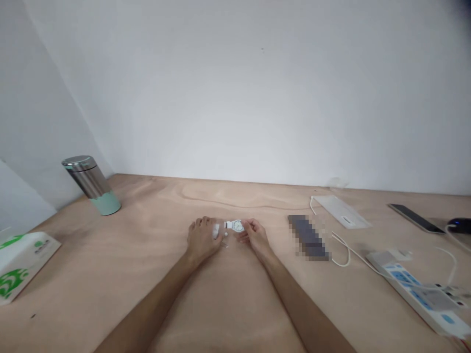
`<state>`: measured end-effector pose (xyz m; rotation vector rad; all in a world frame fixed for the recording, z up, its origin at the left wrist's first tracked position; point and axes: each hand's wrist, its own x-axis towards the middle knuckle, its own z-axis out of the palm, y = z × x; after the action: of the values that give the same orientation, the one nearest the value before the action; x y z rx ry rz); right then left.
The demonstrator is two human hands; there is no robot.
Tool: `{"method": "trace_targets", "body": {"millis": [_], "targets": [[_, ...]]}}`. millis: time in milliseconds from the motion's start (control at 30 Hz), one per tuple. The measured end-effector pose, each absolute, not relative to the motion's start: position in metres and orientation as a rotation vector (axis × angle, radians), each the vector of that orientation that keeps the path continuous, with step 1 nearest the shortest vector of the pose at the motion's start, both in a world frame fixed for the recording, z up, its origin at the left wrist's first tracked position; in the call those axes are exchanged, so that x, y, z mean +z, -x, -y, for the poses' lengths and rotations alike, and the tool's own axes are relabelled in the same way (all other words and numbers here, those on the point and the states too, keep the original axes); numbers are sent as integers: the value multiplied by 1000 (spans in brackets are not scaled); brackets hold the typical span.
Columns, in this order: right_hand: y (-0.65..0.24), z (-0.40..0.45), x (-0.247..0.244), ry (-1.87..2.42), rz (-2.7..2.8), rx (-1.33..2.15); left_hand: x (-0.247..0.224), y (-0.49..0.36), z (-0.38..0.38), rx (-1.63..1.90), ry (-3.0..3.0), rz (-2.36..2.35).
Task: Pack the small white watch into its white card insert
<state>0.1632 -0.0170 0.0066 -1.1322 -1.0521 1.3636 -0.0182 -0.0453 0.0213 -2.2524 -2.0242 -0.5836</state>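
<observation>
Near the middle of the table lies a white wristwatch (237,225) with a round dial, its strap reaching to the left. My right hand (255,236) pinches the watch at its right end with thumb and fingers. Flat on the wood, my left hand (201,238) has its fingers stretched forward and a little apart. A small white piece (216,231), perhaps paper or plastic, shows between its thumb and forefinger, partly hidden. Between the hands sit a tiny white round piece (225,234) and a thin small piece (225,244), too small to name.
On the left stand a steel-and-green flask (90,184) and a tissue pack (31,260). To the right are a blurred dark phone (308,237), a clear flat case (342,212), another dark phone (415,218), white cables (346,245) and a power strip (419,294). A wall rises behind.
</observation>
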Motion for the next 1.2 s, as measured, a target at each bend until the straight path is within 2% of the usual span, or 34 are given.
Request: {"method": "trace_targets", "body": {"millis": [267, 533, 900, 1200], "targets": [[-160, 17, 5, 1082, 932, 1350, 12, 21, 40, -595, 2260, 1971], [-156, 16, 1, 1034, 837, 1367, 12, 18, 43, -964, 2415, 1620], [-157, 19, -1, 978, 895, 1442, 10, 15, 46, -988, 2709, 1537], [-158, 18, -1, 957, 911, 1408, 4, 21, 51, -759, 2668, 1210]]}}
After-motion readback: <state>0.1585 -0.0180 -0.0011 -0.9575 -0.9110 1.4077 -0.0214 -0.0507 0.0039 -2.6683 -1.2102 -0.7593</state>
